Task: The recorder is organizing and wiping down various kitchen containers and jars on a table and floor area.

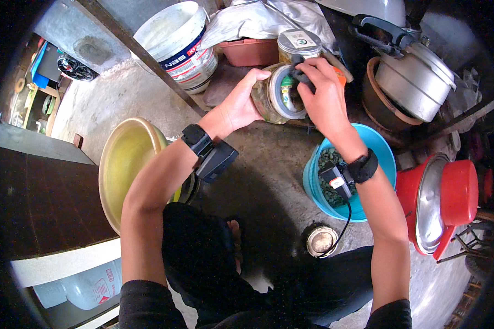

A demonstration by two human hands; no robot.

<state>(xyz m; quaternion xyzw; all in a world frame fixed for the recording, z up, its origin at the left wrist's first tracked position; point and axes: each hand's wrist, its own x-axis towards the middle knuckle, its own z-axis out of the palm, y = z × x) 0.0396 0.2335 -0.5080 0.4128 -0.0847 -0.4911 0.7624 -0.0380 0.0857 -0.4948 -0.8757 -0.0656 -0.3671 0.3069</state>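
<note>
My left hand (241, 100) grips a lidded jar (267, 96) from its left side. The jar is tilted so that its round lid (289, 96), with a green label in the middle, faces right and towards me. In the fingers of my right hand (323, 90) is a dark grey cloth (302, 74), pressed against the upper edge of the lid. The jar's contents look greenish-brown through the wall. A second jar (299, 43) with a silver lid and a label stands just behind, near an orange object (339, 76) partly hidden by my right hand.
Below my right forearm stands a turquoise basket (378, 156) holding dark green leaves (331, 158). A yellow basin (127, 164) is at left, a white bucket (173, 37) behind it. At right are a pressure cooker (413, 78), a red basin (407, 193) and a red dipper (459, 193).
</note>
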